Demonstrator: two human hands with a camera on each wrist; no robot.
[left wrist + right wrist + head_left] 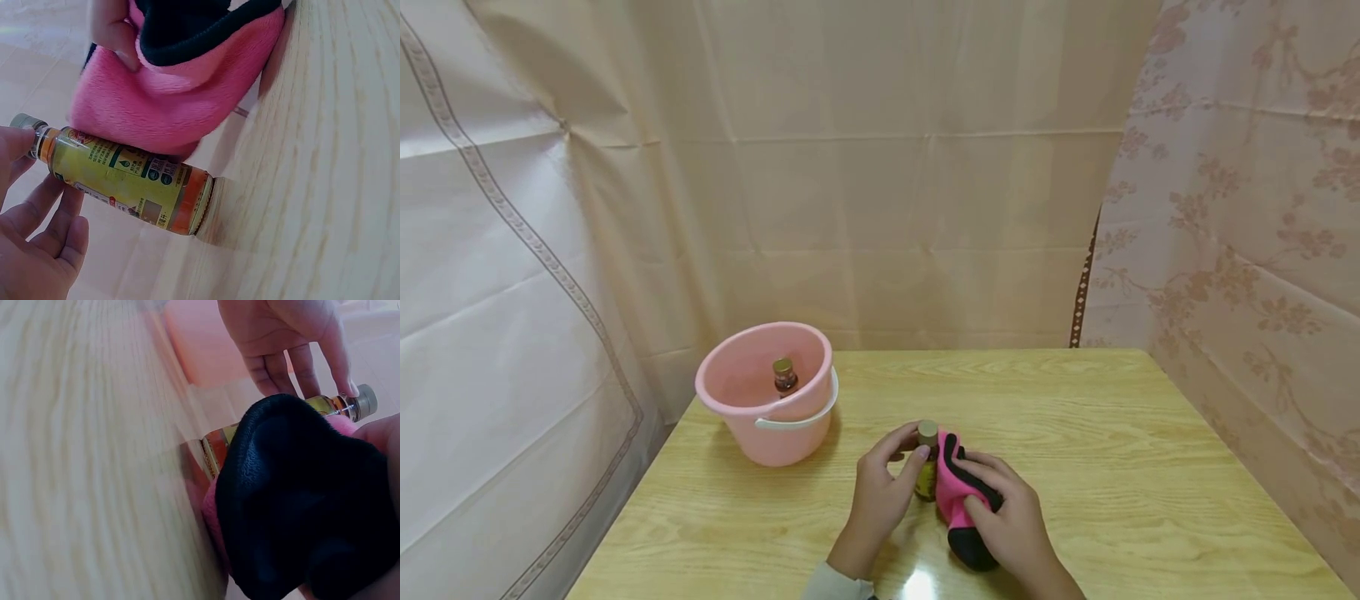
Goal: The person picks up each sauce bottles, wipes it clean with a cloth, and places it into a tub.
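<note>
A small glass bottle (927, 483) with a yellow label and a dull gold cap stands about upright at the table's near middle. My left hand (880, 483) pinches it near the cap between thumb and fingers. In the left wrist view, the label of the bottle (122, 172) is plain to see, and its base is at the tabletop. My right hand (1018, 517) grips a bunched pink fluffy cloth (953, 487) with black edging, which lies against the bottle's right side. In the right wrist view, the black part of the cloth (306, 506) hides much of the bottle.
To the left on the wooden table (1097, 467) stands a pink bucket (775, 437) with a pale handle (797, 423). Inside it is another bottle (785, 377) with a gold cap. Curtains (917, 183) hang behind the table and along both sides.
</note>
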